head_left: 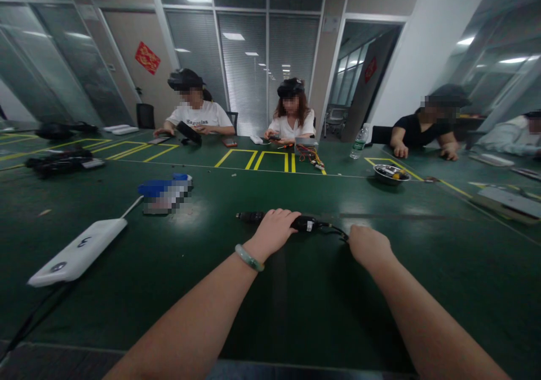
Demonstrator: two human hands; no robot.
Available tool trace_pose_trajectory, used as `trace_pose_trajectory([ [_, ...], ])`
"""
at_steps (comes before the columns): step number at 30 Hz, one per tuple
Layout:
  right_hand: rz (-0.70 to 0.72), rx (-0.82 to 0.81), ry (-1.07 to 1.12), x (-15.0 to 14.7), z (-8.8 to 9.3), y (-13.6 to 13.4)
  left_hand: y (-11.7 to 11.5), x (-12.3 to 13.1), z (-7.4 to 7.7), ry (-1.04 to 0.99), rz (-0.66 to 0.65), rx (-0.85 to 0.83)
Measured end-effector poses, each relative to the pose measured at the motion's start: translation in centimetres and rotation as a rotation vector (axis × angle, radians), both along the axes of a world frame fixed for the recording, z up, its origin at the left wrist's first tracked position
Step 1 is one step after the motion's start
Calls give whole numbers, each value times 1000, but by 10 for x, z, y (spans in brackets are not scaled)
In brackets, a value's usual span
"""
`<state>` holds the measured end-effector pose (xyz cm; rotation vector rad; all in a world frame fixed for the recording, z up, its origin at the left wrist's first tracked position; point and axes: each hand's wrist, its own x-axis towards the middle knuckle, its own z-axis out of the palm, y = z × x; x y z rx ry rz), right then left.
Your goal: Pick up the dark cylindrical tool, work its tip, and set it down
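While the left hand (273, 233) curls closed over a black cylindrical corded device (308, 223) near the middle of the green table (296, 312), the right hand (369, 246) sits just at its thin black cable (339, 233), grip unclear. A flat white rounded box (78, 253) lies well left, toward the table's left edge.
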<state>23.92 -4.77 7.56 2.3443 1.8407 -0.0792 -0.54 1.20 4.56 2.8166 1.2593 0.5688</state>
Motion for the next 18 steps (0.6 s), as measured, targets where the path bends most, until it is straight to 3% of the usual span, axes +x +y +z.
trace_pose_trajectory([
  [9,104,-2,-16,-4,5,-13,8,-14,3,115,-19,-52],
  [18,143,-46,23,-40,11,-27,6,-29,13,141,45,-124],
])
